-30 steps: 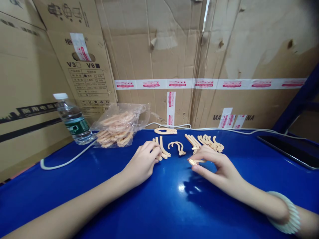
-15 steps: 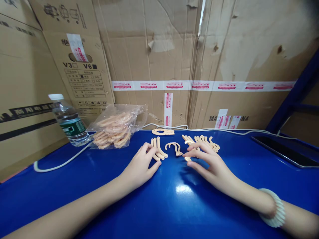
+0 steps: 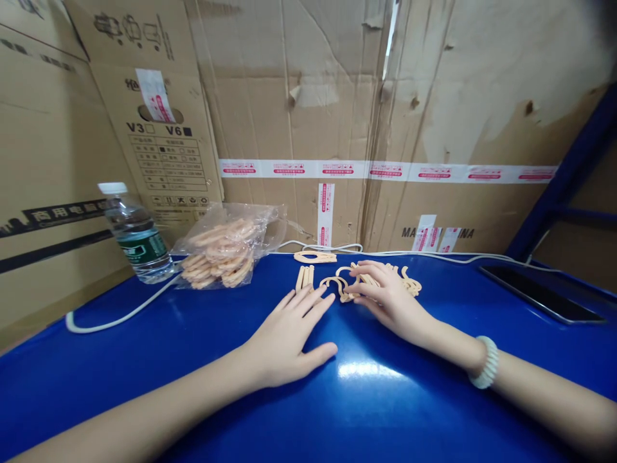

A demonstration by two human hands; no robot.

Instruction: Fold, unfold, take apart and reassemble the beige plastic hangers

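Note:
My left hand (image 3: 284, 334) lies with fingers spread, palm down, over the near ends of several slim wooden strips (image 3: 305, 276) standing side by side; it grips nothing. My right hand (image 3: 393, 302) has its fingers bent around a curved wooden piece (image 3: 343, 270), whose far end shows past the fingertips; the rest is hidden behind the fingers. Just left of that piece lie hook-shaped wooden pieces (image 3: 331, 281) on the blue table. More S-shaped wooden pieces (image 3: 411, 283) sit in a row behind my right hand, partly covered by it.
A clear plastic bag of wooden pieces (image 3: 219, 254) lies at the back left, beside a water bottle (image 3: 142, 247). Flat wooden loops (image 3: 315, 257) rest near the cardboard wall (image 3: 289, 218). A white cable (image 3: 116, 326) crosses the table (image 3: 385, 411). A phone (image 3: 542, 294) lies at right.
My right hand has moved left and away from me with the curved piece, to beside the hook-shaped pieces. My left hand has opened out from its bent grip at the strips.

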